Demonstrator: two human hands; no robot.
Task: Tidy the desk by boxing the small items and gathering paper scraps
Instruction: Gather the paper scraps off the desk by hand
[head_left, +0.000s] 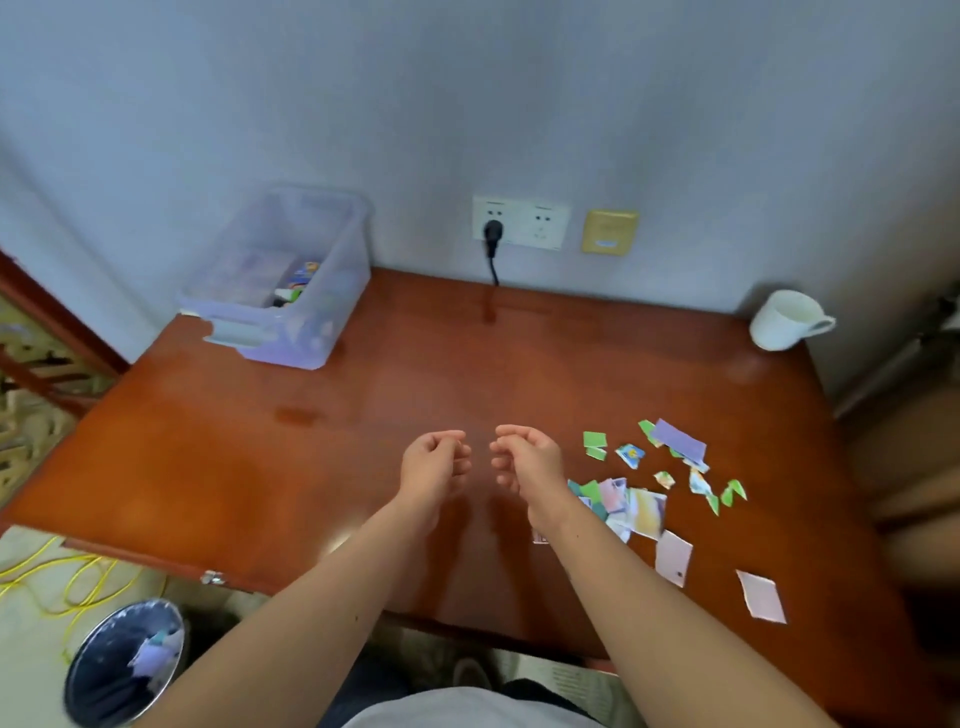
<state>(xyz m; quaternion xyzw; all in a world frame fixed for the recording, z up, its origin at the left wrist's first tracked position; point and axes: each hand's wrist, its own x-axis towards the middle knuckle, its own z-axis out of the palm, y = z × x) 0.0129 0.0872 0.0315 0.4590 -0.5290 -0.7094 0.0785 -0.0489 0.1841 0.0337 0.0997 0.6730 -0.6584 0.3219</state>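
Observation:
My left hand (435, 465) and my right hand (527, 460) hover side by side over the middle of the brown desk (363, 415), fingers loosely curled, holding nothing. Several paper scraps (644, 493) in green, lilac, pink and print lie scattered to the right of my right hand; the nearest ones sit by its wrist. Two pink pieces (761, 595) lie near the desk's front right. A clear plastic box (280, 280) stands at the back left with small colourful items inside.
A white mug (787, 319) stands at the back right corner. A wall socket with a black plug (493, 234) is behind the desk. On the floor at the lower left are a dark bin (124, 662) holding paper and a yellow cable (67, 577).

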